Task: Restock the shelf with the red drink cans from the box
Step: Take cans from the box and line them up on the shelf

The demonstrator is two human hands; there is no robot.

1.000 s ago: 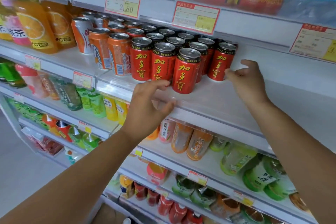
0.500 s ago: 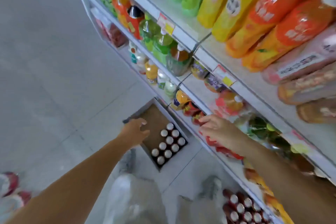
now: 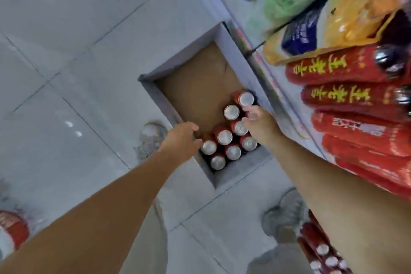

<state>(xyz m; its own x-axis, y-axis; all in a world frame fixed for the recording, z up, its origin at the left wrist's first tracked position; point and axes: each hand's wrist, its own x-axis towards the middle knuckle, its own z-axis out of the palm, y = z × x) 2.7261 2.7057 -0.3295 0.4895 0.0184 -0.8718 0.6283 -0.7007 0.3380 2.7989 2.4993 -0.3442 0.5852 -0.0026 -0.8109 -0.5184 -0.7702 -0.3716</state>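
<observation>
The red drink cans (image 3: pixel 224 137) stand upright in the near right corner of the cardboard box (image 3: pixel 153 93), which lies on the tiled floor (image 3: pixel 66 62) just left of the shelf (image 3: pixel 270 87). The left hand (image 3: pixel 181 139) is at the left wall of the box beside the cans, and the right hand (image 3: pixel 259 123) is over the cans on the right. Both have the fingers loosely stretched and grip nothing.

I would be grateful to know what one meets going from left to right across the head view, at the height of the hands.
Grey shoe → left hand → red cans → right hand → red packs.
</observation>
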